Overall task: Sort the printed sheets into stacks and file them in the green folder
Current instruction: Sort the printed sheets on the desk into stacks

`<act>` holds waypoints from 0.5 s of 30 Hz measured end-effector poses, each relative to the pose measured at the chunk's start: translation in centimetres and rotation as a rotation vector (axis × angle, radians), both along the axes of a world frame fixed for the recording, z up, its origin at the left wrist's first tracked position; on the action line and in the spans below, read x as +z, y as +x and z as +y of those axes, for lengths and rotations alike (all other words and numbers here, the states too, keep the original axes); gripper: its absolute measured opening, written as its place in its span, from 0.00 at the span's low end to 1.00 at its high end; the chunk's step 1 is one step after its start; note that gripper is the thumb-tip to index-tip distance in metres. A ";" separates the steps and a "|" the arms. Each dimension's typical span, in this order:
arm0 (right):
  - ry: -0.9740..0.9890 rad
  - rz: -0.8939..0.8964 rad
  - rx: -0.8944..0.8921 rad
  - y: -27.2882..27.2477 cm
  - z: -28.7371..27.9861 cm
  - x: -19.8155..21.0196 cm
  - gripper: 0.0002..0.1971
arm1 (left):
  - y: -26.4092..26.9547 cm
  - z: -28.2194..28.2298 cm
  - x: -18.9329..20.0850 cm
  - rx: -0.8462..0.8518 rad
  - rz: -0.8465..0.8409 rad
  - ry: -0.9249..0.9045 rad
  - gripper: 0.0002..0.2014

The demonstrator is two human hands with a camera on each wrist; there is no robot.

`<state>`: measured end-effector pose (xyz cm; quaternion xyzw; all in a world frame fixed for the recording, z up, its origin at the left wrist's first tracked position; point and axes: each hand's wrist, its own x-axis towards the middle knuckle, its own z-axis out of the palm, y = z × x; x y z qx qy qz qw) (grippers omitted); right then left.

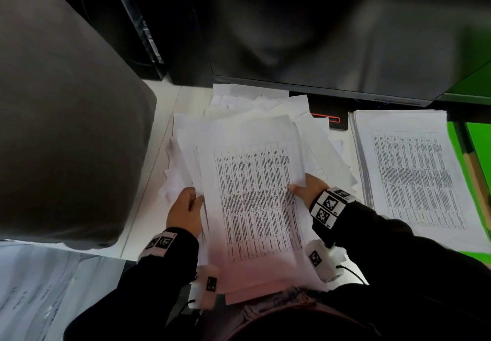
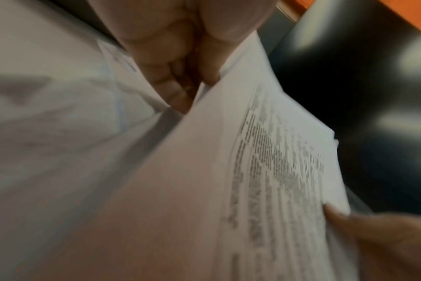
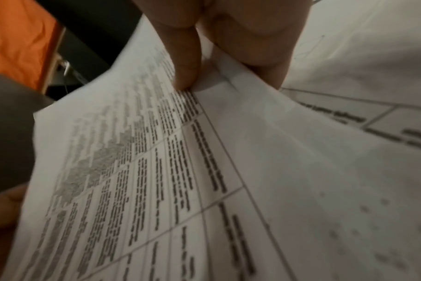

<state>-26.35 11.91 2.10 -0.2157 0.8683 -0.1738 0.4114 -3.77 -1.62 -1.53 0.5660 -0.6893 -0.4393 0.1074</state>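
Observation:
A bundle of printed sheets (image 1: 255, 194) with a dense table on top is lifted over a loose, messy heap of paper (image 1: 247, 107) on the white desk. My left hand (image 1: 186, 208) grips the bundle's left edge, fingers (image 2: 176, 89) curled under the sheets (image 2: 264, 171). My right hand (image 1: 305, 185) pinches the right edge, thumb (image 3: 186, 66) on top of the table sheet (image 3: 137, 171). A squared stack of the same printed sheets (image 1: 409, 176) lies to the right, on the green folder (image 1: 478, 149).
A dark monitor (image 1: 318, 48) stands over the back of the desk, with its black base (image 1: 332, 117) behind the heap. A grey padded chair back (image 1: 61, 128) fills the left. More sheets (image 1: 39, 295) lie low on the left.

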 end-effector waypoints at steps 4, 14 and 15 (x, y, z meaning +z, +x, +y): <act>-0.112 -0.113 -0.096 0.0 0.8 0.7 0.34 | -0.7 0.0 0.7 0.012 0.218 0.167 0.11; 0.077 0.070 -0.119 -4.3 2.8 -0.3 0.18 | -2.2 -0.2 -1.0 0.070 0.056 0.159 0.12; 0.121 0.079 -0.093 -4.4 2.9 -0.6 0.22 | -2.2 -0.1 -1.2 0.087 0.074 0.194 0.12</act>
